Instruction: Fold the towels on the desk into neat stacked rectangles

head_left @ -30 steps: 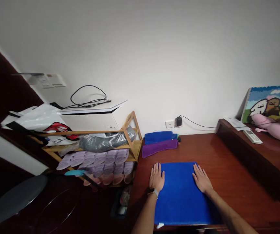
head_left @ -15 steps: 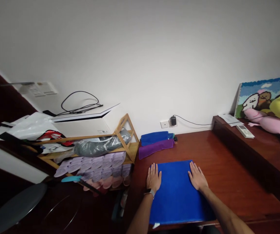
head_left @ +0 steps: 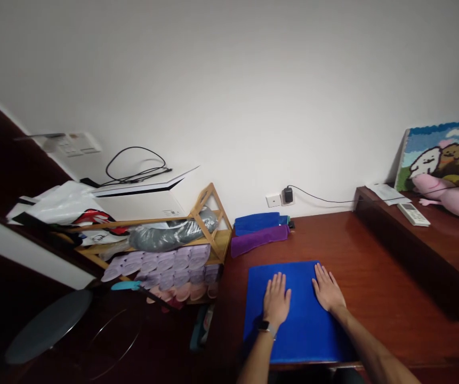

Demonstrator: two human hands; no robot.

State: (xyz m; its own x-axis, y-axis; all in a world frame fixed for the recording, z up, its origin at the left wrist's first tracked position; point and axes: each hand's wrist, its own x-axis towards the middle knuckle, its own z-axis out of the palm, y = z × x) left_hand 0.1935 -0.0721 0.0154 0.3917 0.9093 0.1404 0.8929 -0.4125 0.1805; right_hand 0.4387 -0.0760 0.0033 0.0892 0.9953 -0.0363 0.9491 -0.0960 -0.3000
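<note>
A blue cloth (head_left: 299, 320) lies spread flat in a rough rectangle on the reddish-brown wooden desk (head_left: 377, 282). My left hand (head_left: 276, 301) rests flat on the left half of the cloth, fingers stretched out and pointing away from me. A watch (head_left: 267, 325) is on that wrist. My right hand (head_left: 329, 288) lies flat over the cloth's upper right edge, its fingers stretched out near the far corner. Neither hand grasps anything. Behind the cloth, a folded purple cloth (head_left: 259, 240) and a folded blue cloth (head_left: 257, 223) lie near the wall.
On the left stands a wooden rack (head_left: 219, 240) with lilac and pink slippers (head_left: 173, 266) and a white box (head_left: 145, 202). A charger (head_left: 288, 194) is plugged into the wall. The raised ledge at right holds a remote control (head_left: 413, 214) and a pink plush toy (head_left: 449, 196).
My left hand has moved right, from the cloth's left edge onto its surface. My right hand stays at the right edge. The view has shifted slightly.
</note>
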